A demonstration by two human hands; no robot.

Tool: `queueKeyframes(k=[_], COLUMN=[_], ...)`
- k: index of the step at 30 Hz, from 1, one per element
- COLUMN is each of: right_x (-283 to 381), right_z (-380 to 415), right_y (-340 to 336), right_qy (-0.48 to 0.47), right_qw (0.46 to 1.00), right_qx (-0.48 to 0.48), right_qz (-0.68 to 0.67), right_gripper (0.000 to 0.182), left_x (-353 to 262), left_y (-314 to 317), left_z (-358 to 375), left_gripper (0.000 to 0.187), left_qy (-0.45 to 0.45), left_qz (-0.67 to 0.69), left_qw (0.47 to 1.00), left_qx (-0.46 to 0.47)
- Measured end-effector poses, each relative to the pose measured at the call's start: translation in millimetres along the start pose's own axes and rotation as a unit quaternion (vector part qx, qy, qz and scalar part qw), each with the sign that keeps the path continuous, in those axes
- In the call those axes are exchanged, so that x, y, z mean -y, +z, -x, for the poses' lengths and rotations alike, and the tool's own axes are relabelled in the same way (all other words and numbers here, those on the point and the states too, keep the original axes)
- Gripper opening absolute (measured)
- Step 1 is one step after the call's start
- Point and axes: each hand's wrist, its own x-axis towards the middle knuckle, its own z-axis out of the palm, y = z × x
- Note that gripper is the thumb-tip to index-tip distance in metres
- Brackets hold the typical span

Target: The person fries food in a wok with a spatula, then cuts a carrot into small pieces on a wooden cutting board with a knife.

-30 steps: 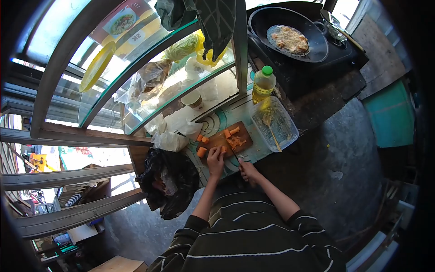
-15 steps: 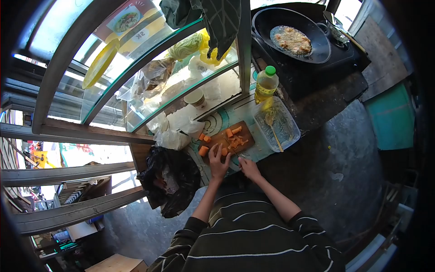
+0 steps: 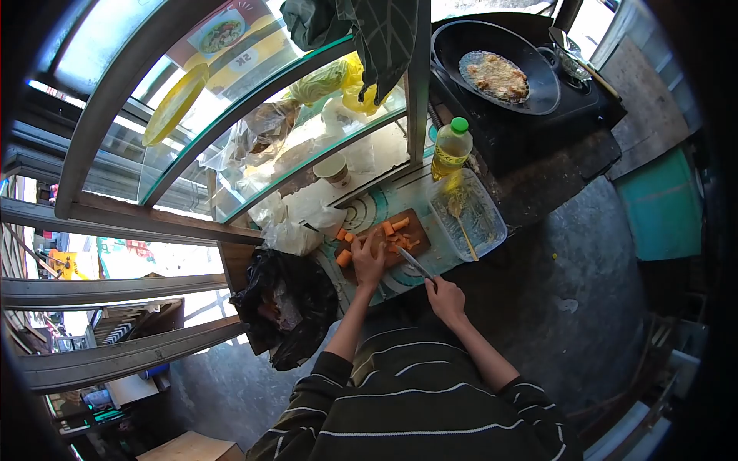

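A small wooden cutting board (image 3: 413, 224) lies on the patterned counter, with several orange carrot pieces (image 3: 393, 230) on it and a few more (image 3: 344, 257) at its left edge. My left hand (image 3: 369, 261) rests on the board's near left part, its fingers closed over a carrot piece. My right hand (image 3: 445, 297) is pulled back toward me and grips a knife (image 3: 416, 264), whose blade points at the board without touching the carrots.
A clear plastic tub (image 3: 470, 213) with a wooden spoon sits right of the board. A green-capped oil bottle (image 3: 450, 150) stands behind it. A black pan (image 3: 538, 88) with frying food is on the stove. A black bag (image 3: 286, 306) hangs at left, below a glass display case (image 3: 307, 123).
My right hand has drawn back toward my body, lifting the knife off the board. My left hand has slid forward onto the carrot pieces.
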Motion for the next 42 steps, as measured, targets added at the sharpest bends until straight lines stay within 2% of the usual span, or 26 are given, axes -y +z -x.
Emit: queueKeyframes(k=[2, 4, 6, 8, 11, 13, 14, 15, 16, 17, 19, 22, 27, 30, 35, 37, 38, 42], right_x=[-6.5, -13.0, -18.7, -20.9, -15.7, 1.5, 10.0, 20.0, 27.5, 35.0, 52.9, 80.2, 115.6, 131.8, 178.7, 196.7, 203.9, 225.3], right_z=[0.6, -1.8, -5.3, -8.8, -11.0, -11.0, -9.5, -7.5, -7.4, -7.9, -6.3, -4.1, 3.2, 8.1, 29.2, 34.8, 37.3, 42.3], right_y=[0.6, 3.2, 8.8, 17.9, 17.4, 8.5, 3.1, -4.1, -9.5, -14.6, -26.8, -39.8, -46.2, -39.9, -37.8, -34.5, -32.1, -12.8], right_qy=[0.007, 0.011, 0.001, -0.007, -0.02, -0.032, -0.036, -0.04, -0.045, -0.075, -0.113, -0.172, -0.262, -0.326, -0.411, -0.409, -0.419, -0.498], right_qw=[0.999, 0.998, 0.986, 0.983, 0.972, 0.962, 0.955, 0.948, 0.949, 0.947, 0.944, 0.94, 0.932, 0.918, 0.89, 0.889, 0.882, 0.847], right_qx=[-0.004, -0.009, 0.03, 0.039, 0.057, 0.07, 0.073, 0.076, 0.078, 0.097, 0.116, 0.135, 0.165, 0.171, 0.181, 0.201, 0.211, 0.186], right_qz=[-0.034, -0.068, -0.166, -0.182, -0.229, -0.26, -0.284, -0.307, -0.303, -0.298, -0.288, -0.262, -0.188, -0.148, -0.078, -0.045, -0.044, -0.015], right_gripper=[0.034, 0.035, 0.036, 0.037, 0.036, 0.033, 0.028, 0.025, 0.025, 0.025, 0.031, 0.037, 0.043, 0.045, 0.048, 0.05, 0.05, 0.048], left_x=[-3.8, -10.2, 3.1, 13.9, 17.6, 14.2, 13.6, 9.8, 5.3, -0.3, -19.8, -27.8, -23.9, -11.8, -28.3, -32.1, -29.0, -7.2], left_y=[-8.0, -17.8, -10.3, -6.5, -8.2, -11.0, -14.9, -23.0, -31.1, -39.0, -60.3, -86.8, -105.1, -112.8, -156.7, -180.3, -188.4, -210.0], left_z=[8.9, 19.2, 29.5, 31.8, 30.5, 27.1, 27.2, 27.1, 27.2, 28.4, 28.6, 31.2, 46.0, 56.4, 59.0, 60.3, 63.3, 74.5], left_gripper=[0.04, 0.039, 0.04, 0.04, 0.042, 0.037, 0.037, 0.034, 0.032, 0.032, 0.032, 0.033, 0.034, 0.033, 0.035, 0.036, 0.036, 0.033], left_qy=[0.0, 0.078, 0.06, 0.04, 0.02, -0.078, -0.079, -0.164, -0.239, -0.237, -0.225, -0.227, -0.278, -0.247, -0.267, -0.281, -0.279, -0.194], left_qz=[0.041, -0.018, -0.019, -0.02, 0.054, 0.247, 0.248, 0.423, 0.58, 0.583, 0.708, 0.688, 0.68, 0.671, 0.696, 0.742, 0.742, 0.784], left_qw=[0.999, 0.997, 0.998, 0.999, 0.998, 0.964, 0.964, 0.885, 0.767, 0.766, 0.657, 0.672, 0.672, 0.696, 0.667, 0.608, 0.609, 0.588], left_qx=[0.008, -0.004, 0.001, 0.003, 0.039, 0.064, 0.059, 0.1, 0.137, 0.131, 0.128, 0.156, 0.093, 0.069, -0.002, -0.018, -0.034, -0.036])
